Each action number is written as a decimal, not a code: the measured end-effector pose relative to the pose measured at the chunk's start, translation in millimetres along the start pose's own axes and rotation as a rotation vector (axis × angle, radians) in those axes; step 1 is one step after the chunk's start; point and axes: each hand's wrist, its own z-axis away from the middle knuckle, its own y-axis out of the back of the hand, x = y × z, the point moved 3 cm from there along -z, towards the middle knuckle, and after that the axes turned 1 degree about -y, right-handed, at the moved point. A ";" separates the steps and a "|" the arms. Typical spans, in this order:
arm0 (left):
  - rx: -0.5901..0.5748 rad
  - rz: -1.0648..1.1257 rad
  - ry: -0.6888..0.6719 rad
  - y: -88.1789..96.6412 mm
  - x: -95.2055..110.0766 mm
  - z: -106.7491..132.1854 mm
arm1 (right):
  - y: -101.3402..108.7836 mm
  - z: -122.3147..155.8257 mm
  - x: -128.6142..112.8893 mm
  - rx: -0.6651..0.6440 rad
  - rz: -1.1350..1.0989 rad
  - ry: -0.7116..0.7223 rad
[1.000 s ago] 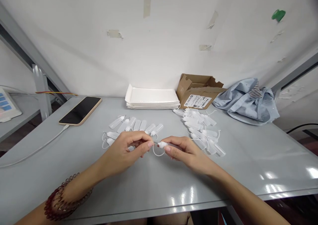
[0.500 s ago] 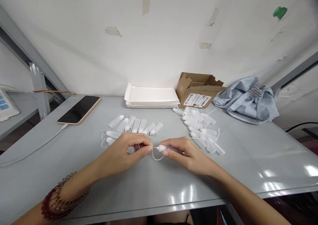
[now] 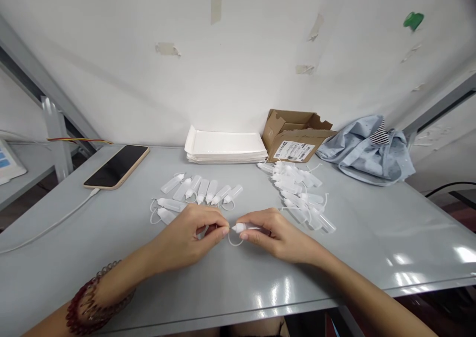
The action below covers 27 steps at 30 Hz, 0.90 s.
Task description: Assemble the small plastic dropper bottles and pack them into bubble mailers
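Observation:
My right hand (image 3: 278, 234) is closed round a small clear squeeze bottle (image 3: 253, 227) lying sideways, its white cone nozzle pointing left. A thin needle tip sticks out of the nozzle and meets the pinched fingertips of my left hand (image 3: 203, 235). From the bottle's neck a thin white strap (image 3: 235, 245) loops down and back up to those fingertips, which hide its end. Beyond my left hand, several similar bottles (image 3: 201, 191) lie spread in a rough row. Another pile of bottles (image 3: 297, 193) lies beyond my right hand.
Against the wall sit a stack of white trays or envelopes (image 3: 226, 146) and an open cardboard box (image 3: 297, 143). A light blue cloth (image 3: 368, 151) lies to the right. On the left is a phone (image 3: 117, 166) with a white cable (image 3: 55, 228) across the grey table (image 3: 178, 297).
My hands and the bottle sit slightly lower in view, and the nozzle is a little closer to my left fingertips. The whole view has shifted slightly. The other bottles look unmoved.

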 end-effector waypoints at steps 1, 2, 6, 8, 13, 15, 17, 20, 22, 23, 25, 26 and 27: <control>0.005 -0.004 0.000 0.0 0.9 0.2 | 0.7 -0.1 0.4 0.005 -0.018 -0.008; 0.014 -0.006 0.005 0.2 1.9 0.4 | 2.0 -0.3 0.9 0.015 -0.039 -0.020; 0.115 -0.065 0.027 -0.2 5.4 0.8 | 13.3 -2.5 7.3 0.096 -0.172 -0.114; 0.149 -0.119 0.019 -2.9 6.3 0.5 | 20.2 -4.4 13.6 0.162 -0.278 -0.156; 0.183 -0.172 0.014 -5.0 3.4 -1.0 | 26.2 -10.5 31.0 0.233 -0.503 -0.213; 0.278 -0.150 0.068 1.7 0.7 -0.6 | 24.8 -12.3 36.9 0.241 -0.518 -0.264; 0.374 -0.109 0.120 10.0 -1.2 0.8 | 23.2 -13.4 41.2 0.258 -0.463 -0.307; 0.465 -0.040 0.164 19.8 -2.2 3.3 | 20.1 -15.4 45.8 0.265 -0.315 -0.343; 0.505 -0.012 0.173 23.7 -1.9 4.8 | 17.5 -18.0 49.2 0.261 -0.279 -0.363; 0.525 -0.007 0.173 25.1 -1.6 5.4 | 16.0 -19.8 51.5 0.257 -0.291 -0.382; 0.563 -0.012 0.161 27.3 -0.5 6.6 | 13.3 -24.9 56.3 0.249 -0.341 -0.427; 0.579 -0.016 0.154 28.3 0.2 7.2 | 12.3 -28.1 58.5 0.249 -0.365 -0.449; 0.592 -0.017 0.148 29.3 0.8 7.8 | 11.6 -31.7 60.2 0.253 -0.381 -0.468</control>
